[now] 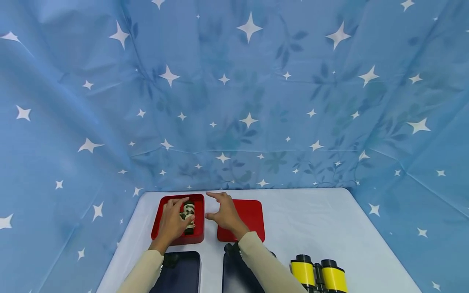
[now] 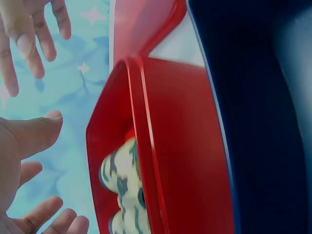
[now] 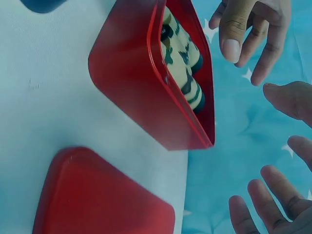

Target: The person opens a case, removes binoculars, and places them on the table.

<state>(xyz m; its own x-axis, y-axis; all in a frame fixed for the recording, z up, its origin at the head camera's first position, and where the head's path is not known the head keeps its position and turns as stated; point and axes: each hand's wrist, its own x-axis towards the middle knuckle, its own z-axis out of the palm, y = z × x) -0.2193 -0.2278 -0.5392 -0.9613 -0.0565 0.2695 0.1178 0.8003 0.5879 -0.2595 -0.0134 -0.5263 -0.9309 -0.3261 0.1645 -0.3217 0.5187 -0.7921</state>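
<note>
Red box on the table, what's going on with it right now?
A person is gripping nothing at this moment: the left hand hovers over the red box, and the right hand is in the air near the red lid. Camouflage binoculars lie inside the open box; the lid lies beside it on the white table.

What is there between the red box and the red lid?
Only bare white tabletop separates the red box from the red lid, as the right wrist view shows. In the head view, the right hand partly overlaps this stretch.
</note>
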